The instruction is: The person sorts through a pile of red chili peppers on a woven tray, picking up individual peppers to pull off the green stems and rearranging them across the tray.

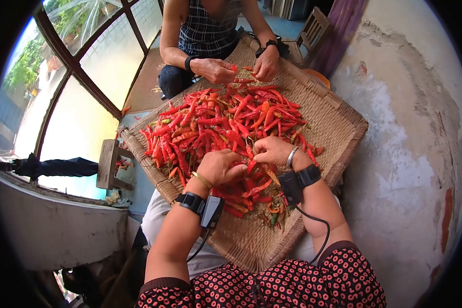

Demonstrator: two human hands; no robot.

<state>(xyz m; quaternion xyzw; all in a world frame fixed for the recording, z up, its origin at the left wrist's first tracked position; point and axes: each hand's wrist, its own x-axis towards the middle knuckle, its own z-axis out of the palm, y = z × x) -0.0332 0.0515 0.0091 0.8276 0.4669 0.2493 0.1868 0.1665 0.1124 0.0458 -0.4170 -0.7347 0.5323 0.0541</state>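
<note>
A large heap of red chili peppers (210,123) lies on a square woven tray (339,115), which rests over my lap. Over the near part of the heap, my left hand (222,167) has its fingers bent together at the peppers; what they pinch is hidden. Close to its right, my right hand (273,152) pinches a red pepper (251,166) at its stem end. Small orange and green peppers (275,209) with loose stems lie nearer to me on the tray. Both my wrists carry straps with small devices.
Across the tray sits another person (210,31), whose two hands hold a small pepper above the far edge. A wooden stool (108,164) and a folded black umbrella (61,167) are at the left, by the window. A rough wall (395,154) stands at the right.
</note>
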